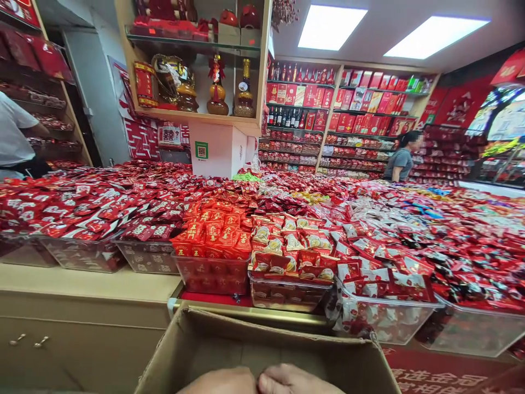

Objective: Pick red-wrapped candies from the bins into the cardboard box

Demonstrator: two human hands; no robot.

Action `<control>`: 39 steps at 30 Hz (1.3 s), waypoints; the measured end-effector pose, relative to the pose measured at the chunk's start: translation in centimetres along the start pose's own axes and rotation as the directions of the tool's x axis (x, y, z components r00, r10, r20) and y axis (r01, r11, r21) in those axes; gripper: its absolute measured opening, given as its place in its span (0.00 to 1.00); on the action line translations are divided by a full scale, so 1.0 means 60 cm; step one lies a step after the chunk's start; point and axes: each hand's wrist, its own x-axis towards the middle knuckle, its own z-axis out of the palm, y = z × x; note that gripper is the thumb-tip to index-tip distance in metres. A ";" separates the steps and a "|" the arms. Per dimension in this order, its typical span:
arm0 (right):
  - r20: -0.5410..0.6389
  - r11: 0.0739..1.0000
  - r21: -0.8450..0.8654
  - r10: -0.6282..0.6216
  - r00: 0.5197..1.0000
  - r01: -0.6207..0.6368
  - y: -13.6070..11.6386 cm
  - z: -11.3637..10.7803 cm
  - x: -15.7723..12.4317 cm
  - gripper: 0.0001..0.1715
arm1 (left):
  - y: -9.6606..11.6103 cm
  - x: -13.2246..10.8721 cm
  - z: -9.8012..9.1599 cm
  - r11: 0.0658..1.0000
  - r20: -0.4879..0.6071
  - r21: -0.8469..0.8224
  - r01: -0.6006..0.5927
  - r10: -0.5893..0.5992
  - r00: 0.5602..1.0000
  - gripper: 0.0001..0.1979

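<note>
A brown cardboard box (270,332) stands with its top open at the bottom middle of the head view. My left hand (223,381) and my right hand (299,379) are close together over the box's opening, at the lower edge of the picture. Both look curled closed, with the right thumb turned toward the left hand. Whatever lies between the fingers is hidden. Beyond the box's far wall, a clear plastic bin (293,294) heaped with durian-printed packets (293,249) sits beside another bin (215,276) of orange-red packets (217,227).
More clear bins (389,314) of red and white wrapped sweets line the counter on both sides. A beige cabinet (90,312) stands at the left. A display shelf (197,115) with bottles hangs above. One person (400,161) is at the back right, another (18,131) at the left edge.
</note>
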 end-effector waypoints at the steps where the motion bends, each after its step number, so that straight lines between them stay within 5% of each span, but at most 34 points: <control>1: -0.002 0.991 0.134 0.003 1.000 -0.003 -0.012 -0.007 -0.003 0.19 | 0.000 0.001 -0.015 0.999 0.024 0.036 -0.010 0.009 1.000 0.06; 6: -0.122 0.888 0.437 -0.102 0.987 0.146 -0.042 -0.029 0.004 0.34 | 0.019 -0.001 -0.065 0.980 -0.147 0.003 -0.197 0.195 0.970 0.08; 9: -0.216 0.928 0.308 -0.149 0.965 0.212 -0.043 -0.040 0.001 0.30 | 0.028 -0.002 -0.066 0.969 -0.245 -0.053 -0.243 0.223 0.944 0.09; 14: -0.398 0.975 0.076 -0.161 0.903 0.208 -0.058 -0.066 -0.018 0.22 | 0.038 -0.002 -0.068 0.882 -0.245 -0.367 -0.294 0.214 0.946 0.18; 17: -0.488 0.952 0.218 -0.086 0.868 0.217 -0.066 -0.072 -0.021 0.16 | 0.043 0.000 -0.077 0.784 -0.270 -0.563 -0.261 0.124 0.955 0.21; 21: -0.568 0.823 0.516 0.124 0.814 0.235 -0.068 -0.067 -0.013 0.16 | 0.050 0.007 -0.081 0.502 -0.288 -0.817 -0.282 0.069 0.955 0.19; 28: -0.530 0.690 0.651 0.115 0.840 0.316 -0.077 -0.067 -0.009 0.14 | 0.046 0.012 -0.074 0.297 -0.315 -0.896 -0.329 0.095 0.944 0.20; 36: -0.547 0.639 0.666 0.066 0.835 0.386 -0.072 -0.063 -0.013 0.13 | 0.048 0.015 -0.074 0.266 -0.294 -0.910 -0.317 0.126 0.948 0.21; 39: -0.588 0.683 0.621 0.083 0.805 0.383 -0.071 -0.063 -0.016 0.11 | 0.045 0.016 -0.071 0.356 -0.310 -0.879 -0.316 0.077 0.948 0.21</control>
